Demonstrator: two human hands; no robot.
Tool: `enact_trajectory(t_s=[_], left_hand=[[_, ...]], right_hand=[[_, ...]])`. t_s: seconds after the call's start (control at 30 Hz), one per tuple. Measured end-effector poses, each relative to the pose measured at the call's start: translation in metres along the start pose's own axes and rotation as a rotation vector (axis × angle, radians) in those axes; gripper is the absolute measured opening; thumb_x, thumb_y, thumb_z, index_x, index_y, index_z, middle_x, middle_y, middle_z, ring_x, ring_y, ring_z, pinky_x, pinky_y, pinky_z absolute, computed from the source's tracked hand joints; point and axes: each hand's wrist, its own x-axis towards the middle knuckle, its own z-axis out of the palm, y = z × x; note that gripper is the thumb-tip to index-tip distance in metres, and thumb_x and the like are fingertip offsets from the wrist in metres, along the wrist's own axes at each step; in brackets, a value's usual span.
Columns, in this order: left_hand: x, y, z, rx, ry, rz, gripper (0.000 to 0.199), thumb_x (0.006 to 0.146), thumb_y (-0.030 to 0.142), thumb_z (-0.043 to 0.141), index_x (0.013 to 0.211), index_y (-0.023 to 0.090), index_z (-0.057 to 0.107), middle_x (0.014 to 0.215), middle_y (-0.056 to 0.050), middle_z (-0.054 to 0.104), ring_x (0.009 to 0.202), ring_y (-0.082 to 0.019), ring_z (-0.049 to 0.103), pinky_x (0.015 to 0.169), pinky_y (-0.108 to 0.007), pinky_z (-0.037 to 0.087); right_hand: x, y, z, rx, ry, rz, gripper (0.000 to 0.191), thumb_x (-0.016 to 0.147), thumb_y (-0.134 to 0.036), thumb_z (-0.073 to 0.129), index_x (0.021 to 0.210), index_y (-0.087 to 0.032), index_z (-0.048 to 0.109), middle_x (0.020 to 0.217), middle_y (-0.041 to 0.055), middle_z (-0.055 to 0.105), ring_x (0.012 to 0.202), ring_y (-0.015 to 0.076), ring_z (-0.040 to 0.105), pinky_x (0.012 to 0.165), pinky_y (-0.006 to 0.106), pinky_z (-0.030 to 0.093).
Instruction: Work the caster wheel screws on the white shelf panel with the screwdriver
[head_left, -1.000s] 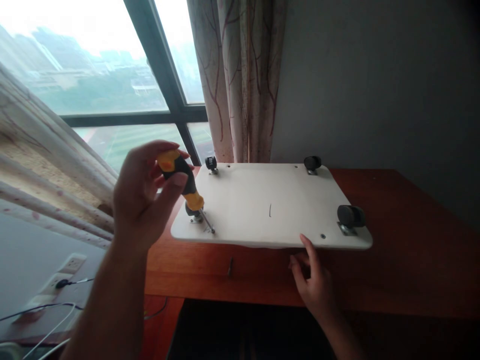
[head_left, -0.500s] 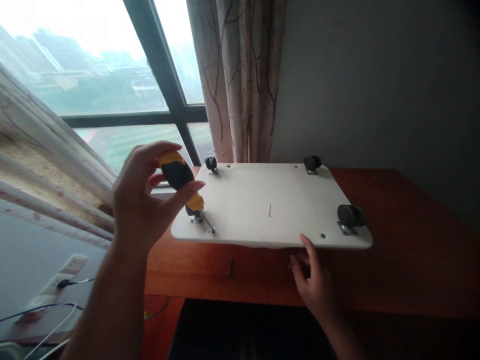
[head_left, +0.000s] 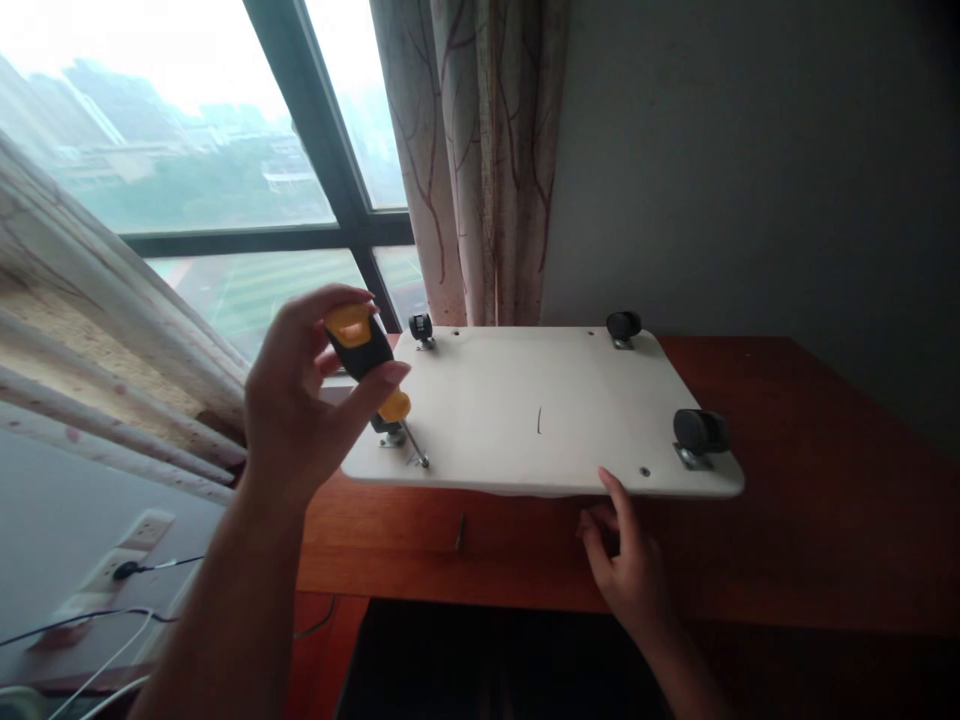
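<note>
A yellow and black screwdriver (head_left: pixel 367 350) is gripped by its handle in my left hand (head_left: pixel 300 400), closed around it. Its shaft slants down to the right, and the tip meets a screw at the near left of a white board (head_left: pixel 495 400). My right hand (head_left: pixel 630 560) is at the board's near edge, index finger on top, with the other fingers curled below the rim. Black casters stand up at the corners: near left (head_left: pixel 388 432), mostly behind the screwdriver, far left (head_left: pixel 421 327), far right (head_left: pixel 623 325) and near right (head_left: pixel 700 432).
The board lies on a reddish wooden table (head_left: pixel 810 480). A small screw-like metal piece (head_left: pixel 460 533) rests on the wood in front of it. Curtains (head_left: pixel 487 160) and a window border the back and left. Power sockets (head_left: pixel 112 565) with cables are at lower left.
My left hand has shifted slightly right and turned, rotating the screwdriver handle so that another side of its yellow end shows. The tip stays at the same screw. My right hand has not moved.
</note>
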Motion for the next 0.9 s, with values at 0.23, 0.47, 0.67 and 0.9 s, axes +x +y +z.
enact_trajectory(t_s=[0.23, 0.47, 0.67, 0.9], left_hand=[[-0.001, 0.006, 0.003, -0.054, -0.07, -0.057, 0.075, 0.075, 0.015, 0.083, 0.142, 0.033, 0.056, 0.104, -0.003, 0.075, 0.09, -0.021, 0.075, 0.08, -0.035, 0.066], [0.0, 0.007, 0.004, -0.005, -0.011, 0.041, 0.054, 0.068, 0.021, 0.088, 0.117, 0.03, 0.071, 0.105, -0.003, 0.069, 0.088, -0.019, 0.07, 0.076, -0.033, 0.064], [-0.001, 0.013, 0.005, -0.052, 0.019, -0.049, 0.06, 0.074, 0.018, 0.085, 0.13, 0.032, 0.067, 0.102, -0.003, 0.075, 0.086, -0.02, 0.074, 0.08, -0.037, 0.066], [0.0, 0.002, 0.0, -0.223, -0.068, -0.032, 0.045, 0.077, 0.029, 0.084, 0.12, 0.027, 0.072, 0.105, -0.007, 0.07, 0.092, -0.023, 0.07, 0.086, -0.04, 0.063]], right_hand=[[0.002, -0.003, 0.0, -0.018, 0.029, -0.025, 0.054, 0.099, -0.036, 0.053, 0.149, -0.019, 0.047, 0.101, 0.0107, 0.079, 0.089, 0.0244, 0.078, 0.076, 0.033, 0.064], [0.001, 0.0, 0.001, -0.014, 0.024, -0.025, 0.055, 0.098, -0.035, 0.054, 0.15, -0.019, 0.046, 0.096, 0.0097, 0.079, 0.084, 0.0238, 0.078, 0.074, 0.033, 0.064], [0.001, 0.0, 0.0, -0.002, 0.023, -0.02, 0.055, 0.098, -0.035, 0.054, 0.15, -0.019, 0.047, 0.095, 0.0088, 0.079, 0.084, 0.0237, 0.078, 0.074, 0.033, 0.064], [0.001, -0.003, 0.0, -0.006, 0.025, -0.026, 0.055, 0.099, -0.035, 0.053, 0.15, -0.018, 0.047, 0.098, 0.01, 0.079, 0.084, 0.0235, 0.078, 0.072, 0.032, 0.064]])
